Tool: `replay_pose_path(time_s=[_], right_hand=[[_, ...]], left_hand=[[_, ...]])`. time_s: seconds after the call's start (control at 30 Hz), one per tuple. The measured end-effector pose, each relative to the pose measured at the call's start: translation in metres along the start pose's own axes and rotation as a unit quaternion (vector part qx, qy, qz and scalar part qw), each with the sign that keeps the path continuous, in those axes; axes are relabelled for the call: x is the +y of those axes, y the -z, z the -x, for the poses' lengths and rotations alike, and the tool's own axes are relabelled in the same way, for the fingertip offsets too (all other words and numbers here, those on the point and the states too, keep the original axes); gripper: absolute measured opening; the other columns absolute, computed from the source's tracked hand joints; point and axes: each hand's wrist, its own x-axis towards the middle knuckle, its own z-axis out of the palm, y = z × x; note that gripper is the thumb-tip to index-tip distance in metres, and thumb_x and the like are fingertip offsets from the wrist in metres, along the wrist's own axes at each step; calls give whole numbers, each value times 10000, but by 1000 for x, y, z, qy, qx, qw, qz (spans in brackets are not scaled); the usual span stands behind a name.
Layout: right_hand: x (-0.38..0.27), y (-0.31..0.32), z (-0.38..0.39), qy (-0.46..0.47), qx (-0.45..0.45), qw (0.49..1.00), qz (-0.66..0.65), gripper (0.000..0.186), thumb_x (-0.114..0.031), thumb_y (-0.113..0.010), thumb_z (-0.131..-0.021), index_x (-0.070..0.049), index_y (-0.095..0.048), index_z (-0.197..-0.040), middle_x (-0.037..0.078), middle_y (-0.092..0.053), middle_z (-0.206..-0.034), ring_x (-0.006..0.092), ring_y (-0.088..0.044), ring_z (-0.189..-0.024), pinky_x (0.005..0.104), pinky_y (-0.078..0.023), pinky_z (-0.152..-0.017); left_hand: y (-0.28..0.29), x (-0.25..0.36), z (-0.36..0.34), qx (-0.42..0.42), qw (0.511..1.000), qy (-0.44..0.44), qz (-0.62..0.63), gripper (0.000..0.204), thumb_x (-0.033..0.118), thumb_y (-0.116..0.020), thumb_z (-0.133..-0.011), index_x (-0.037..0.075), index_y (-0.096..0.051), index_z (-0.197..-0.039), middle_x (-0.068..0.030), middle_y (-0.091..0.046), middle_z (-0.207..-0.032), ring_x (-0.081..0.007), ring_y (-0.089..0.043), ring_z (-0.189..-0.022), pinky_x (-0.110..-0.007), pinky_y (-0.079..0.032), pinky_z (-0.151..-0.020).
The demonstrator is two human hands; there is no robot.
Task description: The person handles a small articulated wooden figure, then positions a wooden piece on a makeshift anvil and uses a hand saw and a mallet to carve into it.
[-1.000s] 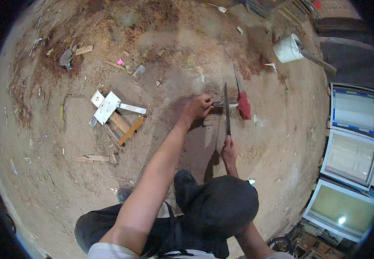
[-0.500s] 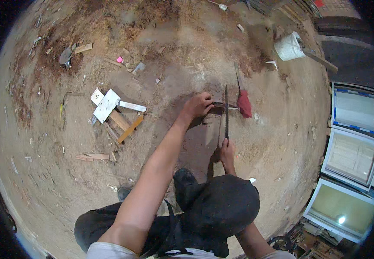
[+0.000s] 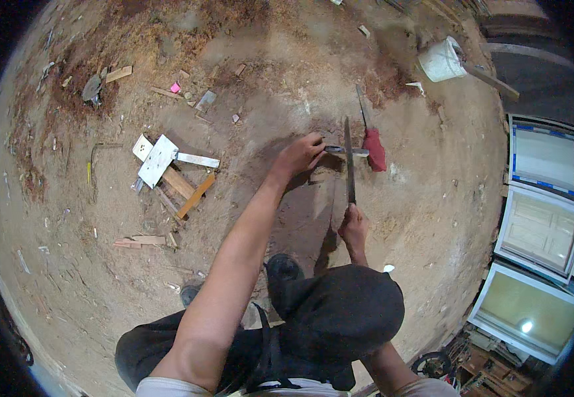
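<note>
Low over the dirt ground, my left hand (image 3: 302, 155) is closed on one end of a short, flat piece with a dark section and a pale tip (image 3: 358, 153); its kind is too small to tell. My right hand (image 3: 354, 227) grips the near end of a long, narrow, dark flat tool (image 3: 350, 165), which looks like a file or a blade. The tool points away from me and crosses the short piece. Just right of the crossing lies a red cloth-like bundle (image 3: 374, 151), with a thin dark blade (image 3: 362, 106) extending from its far end.
To the left lie a white board (image 3: 158, 161) and several wood pieces (image 3: 196, 196). A white bucket (image 3: 442, 59) with a plank stands at the far right. Framed panels (image 3: 540, 233) line the right side. Sawdust (image 3: 217, 30) and scraps cover the far ground.
My right hand and the long tool have slid slightly forward across the short piece. My left hand keeps its hold. The whole view has shifted slightly.
</note>
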Motion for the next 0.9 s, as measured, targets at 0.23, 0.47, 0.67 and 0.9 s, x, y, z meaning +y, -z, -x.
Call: replay_pose_path(time_s=[0.23,0.47,0.67,0.9], right_hand=[[-68,4,5,32,-26,958,-282,392,-420,-375,-977,-74,-519,-862,-18,-399,-533,86,-369,-399,235,-279,-381],[-21,3,-18,119,85,989,1,526,-520,-474,-901,-12,-578,-815,0,-462,-616,118,-449,-541,289,-378,-504],[-11,-8,-22,-33,-1,997,69,441,-428,-404,-950,-50,-520,-755,70,-492,-538,248,-493,-434,391,-394,-438],[-103,-6,2,7,26,973,-228,360,-436,-450,-943,-106,-479,-804,-13,-361,-546,89,-349,-415,267,-323,-404]], left_hand=[[-24,-48,6,-9,996,-51,-66,221,195,-619,-828,-2,-595,-925,-153,-544,-930,-309,-559,-895,-389,-488,-771],[-33,-36,-1,26,996,-68,-55,183,167,-596,-841,16,-602,-944,-150,-557,-959,-322,-566,-911,-393,-493,-776],[-31,-28,-5,15,996,-61,-66,185,156,-620,-814,7,-593,-920,-129,-542,-899,-300,-561,-884,-366,-494,-756],[-36,-53,5,54,992,-96,-69,189,163,-617,-825,0,-590,-917,-134,-557,-902,-297,-569,-883,-377,-496,-763]])
